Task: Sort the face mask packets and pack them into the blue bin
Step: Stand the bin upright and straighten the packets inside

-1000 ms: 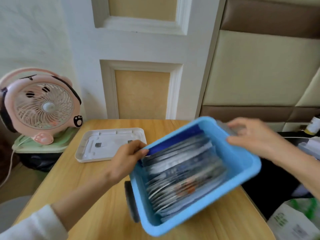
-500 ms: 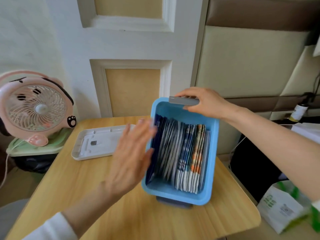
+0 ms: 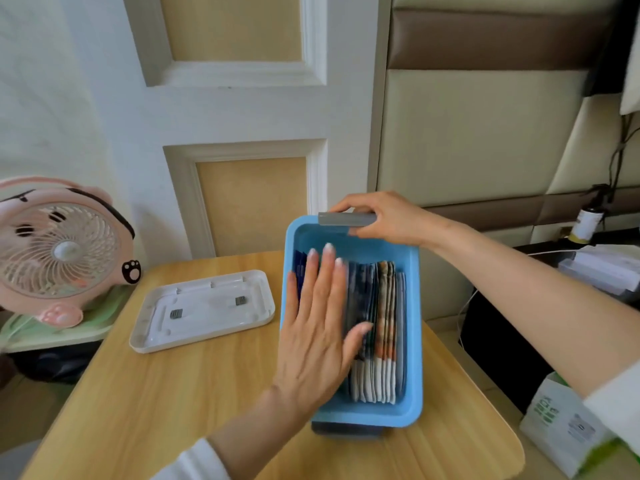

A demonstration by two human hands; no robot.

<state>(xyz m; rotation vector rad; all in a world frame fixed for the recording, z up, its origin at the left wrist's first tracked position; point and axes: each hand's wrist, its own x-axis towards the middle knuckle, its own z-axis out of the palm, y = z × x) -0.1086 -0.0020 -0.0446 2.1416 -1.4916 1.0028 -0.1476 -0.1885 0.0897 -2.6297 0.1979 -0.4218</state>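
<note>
The blue bin (image 3: pixel 414 344) stands lengthwise on the wooden table (image 3: pixel 166 403), near its right edge. Several face mask packets (image 3: pixel 381 327) stand on edge inside it, packed side by side. My left hand (image 3: pixel 320 327) lies flat with straight fingers over the left part of the packets and the bin's left rim. My right hand (image 3: pixel 384 220) grips the grey handle (image 3: pixel 341 219) at the bin's far end. A second grey handle (image 3: pixel 346 429) shows under the near end.
A white tray-like lid (image 3: pixel 204 308) lies upside down left of the bin. A pink fan (image 3: pixel 59 254) stands on a green stand at the far left. Right of the table are a white-green bag (image 3: pixel 561 431), a bottle (image 3: pixel 585 225) and cables.
The bin was turned from a tilted, diagonal position to standing lengthwise on the table. My left hand moved from beside the bin onto the packets. My right hand took the far handle.
</note>
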